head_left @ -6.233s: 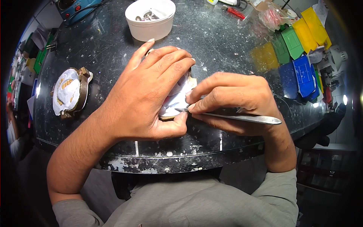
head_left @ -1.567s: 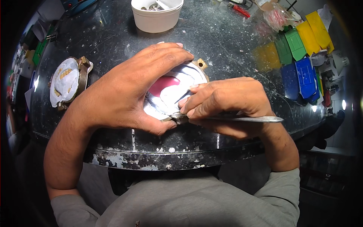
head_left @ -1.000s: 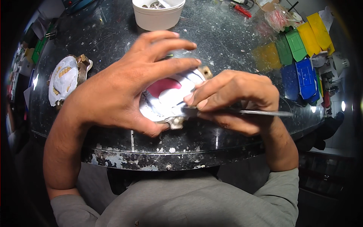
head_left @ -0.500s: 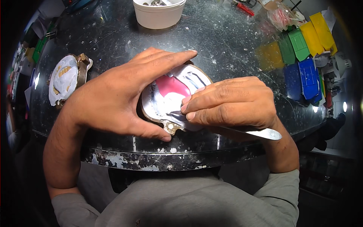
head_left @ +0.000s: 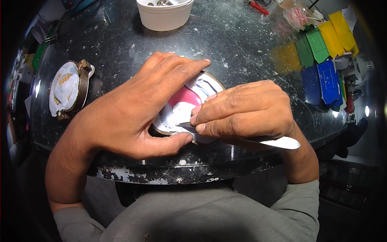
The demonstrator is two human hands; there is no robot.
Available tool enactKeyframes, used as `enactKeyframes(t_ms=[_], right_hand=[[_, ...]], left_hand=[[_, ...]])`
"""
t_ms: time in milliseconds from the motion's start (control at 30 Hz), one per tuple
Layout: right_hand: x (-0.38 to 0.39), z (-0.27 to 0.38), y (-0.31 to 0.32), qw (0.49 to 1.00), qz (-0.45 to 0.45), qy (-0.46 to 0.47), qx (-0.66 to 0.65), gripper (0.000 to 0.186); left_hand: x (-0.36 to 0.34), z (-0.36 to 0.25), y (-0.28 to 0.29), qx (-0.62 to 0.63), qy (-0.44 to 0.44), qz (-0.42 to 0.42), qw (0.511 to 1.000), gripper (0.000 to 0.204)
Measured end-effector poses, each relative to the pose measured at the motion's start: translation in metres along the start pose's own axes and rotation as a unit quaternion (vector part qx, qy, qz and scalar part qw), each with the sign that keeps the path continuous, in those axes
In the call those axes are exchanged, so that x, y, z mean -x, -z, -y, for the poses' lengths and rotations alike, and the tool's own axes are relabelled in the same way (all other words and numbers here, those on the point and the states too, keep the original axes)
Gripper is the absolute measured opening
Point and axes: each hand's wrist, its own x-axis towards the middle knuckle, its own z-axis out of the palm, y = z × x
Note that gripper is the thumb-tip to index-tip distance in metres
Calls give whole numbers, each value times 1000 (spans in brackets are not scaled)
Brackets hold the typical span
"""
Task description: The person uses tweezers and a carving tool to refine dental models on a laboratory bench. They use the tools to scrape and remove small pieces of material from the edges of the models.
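A round metal dental flask (head_left: 162, 132) sits near the front edge of the bench, filled with white plaster (head_left: 183, 113) around a patch of pink wax (head_left: 185, 97). My left hand (head_left: 125, 111) grips the flask from the left, thumb along its near side and fingers over its far side. Pinched in my right hand (head_left: 246, 109) is a metal wax knife (head_left: 282, 142), its broad rounded end jutting out to the right beneath the hand. Its narrow dark tip meets the plaster just below the pink wax. My right fingertips partly cover the flask's right side.
Another plaster-filled flask half (head_left: 64, 86) lies at the left. A white tub (head_left: 165, 18) with metal pieces stands at the back. Yellow (head_left: 342, 32), green (head_left: 317, 45) and blue bins (head_left: 328, 82) line the right edge, near a plastic bag (head_left: 296, 18) and a red-handled tool (head_left: 258, 7).
The flask has turned a little under my left hand, and its metal lug has gone from beside the thumb. My left thumb has shifted right. My right hand keeps nearly the same place.
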Motion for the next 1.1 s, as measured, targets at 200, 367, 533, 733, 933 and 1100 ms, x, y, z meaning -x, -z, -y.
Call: enactKeyframes(t_ms=[200,367,533,733,933,1100], right_hand=[[-1,2,-3,1000,-18,-4,-11,9],[0,5,-2,999,-18,13,28,10],[-1,8,-3,999,-15,27,38,9],[-2,10,-1,998,1,36,53,8],[-1,11,-2,998,-4,21,54,10],[1,8,-5,996,-15,42,76,6]], left_hand=[[-1,-2,0,-2,-2,-4,1000,101],[-2,-2,1,4,5,6,1000,98],[-1,-5,1,-2,18,8,1000,94],[-2,-9,2,-3,24,8,1000,92],[-3,-11,3,-5,36,15,999,90],[-4,-12,3,-7,36,16,999,88]])
